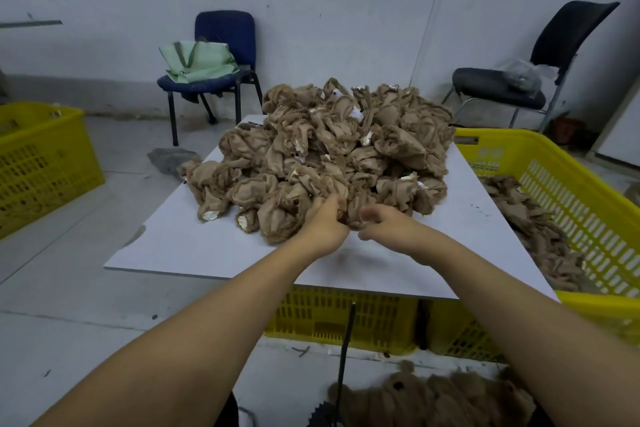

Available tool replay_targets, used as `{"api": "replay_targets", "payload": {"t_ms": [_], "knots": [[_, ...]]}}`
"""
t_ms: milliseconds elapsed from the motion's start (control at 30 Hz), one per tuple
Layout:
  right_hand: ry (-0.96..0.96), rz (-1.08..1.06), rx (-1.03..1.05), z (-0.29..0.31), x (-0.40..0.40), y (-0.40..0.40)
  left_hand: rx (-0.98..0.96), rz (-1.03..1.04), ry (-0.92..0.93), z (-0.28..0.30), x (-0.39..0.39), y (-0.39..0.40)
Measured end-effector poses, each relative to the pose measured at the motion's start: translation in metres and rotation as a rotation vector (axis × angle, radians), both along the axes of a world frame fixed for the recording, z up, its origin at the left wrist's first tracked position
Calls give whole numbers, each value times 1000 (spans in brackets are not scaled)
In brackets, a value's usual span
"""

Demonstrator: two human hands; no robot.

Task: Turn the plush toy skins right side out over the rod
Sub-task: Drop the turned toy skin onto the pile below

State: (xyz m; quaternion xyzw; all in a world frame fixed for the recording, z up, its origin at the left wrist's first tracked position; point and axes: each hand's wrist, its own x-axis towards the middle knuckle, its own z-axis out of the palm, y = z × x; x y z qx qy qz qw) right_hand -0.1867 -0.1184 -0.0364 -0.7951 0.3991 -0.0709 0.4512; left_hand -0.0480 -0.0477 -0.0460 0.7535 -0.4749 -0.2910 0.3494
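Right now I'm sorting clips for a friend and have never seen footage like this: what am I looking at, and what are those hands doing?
This is one picture from a camera worn on a person's head, looking forward and down. No machine is involved, just two bare hands. A heap of inside-out plush toy skins lies on a white board resting on yellow crates. The left hand and the right hand both dig into the near edge of the heap, fingers curled into one skin. A thin dark rod stands below the board. The yellow crate at right holds more brown skins.
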Motion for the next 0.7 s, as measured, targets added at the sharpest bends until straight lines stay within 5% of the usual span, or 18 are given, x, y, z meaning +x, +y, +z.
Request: {"api": "replay_targets", "payload": {"t_ms": [233, 400, 533, 700], "knots": [[-274, -258, 188, -26, 50, -16, -93, 270, 619, -16, 1, -44], [-322, -333, 218, -29, 68, -14, -229, 419, 778, -25, 1, -57], [-403, -365, 282, -31, 68, -16, -300, 353, 615, -25, 6, -49], [-480, -370, 319, -28, 60, -13, -446, 430, 18, -22, 11, -33]]}}
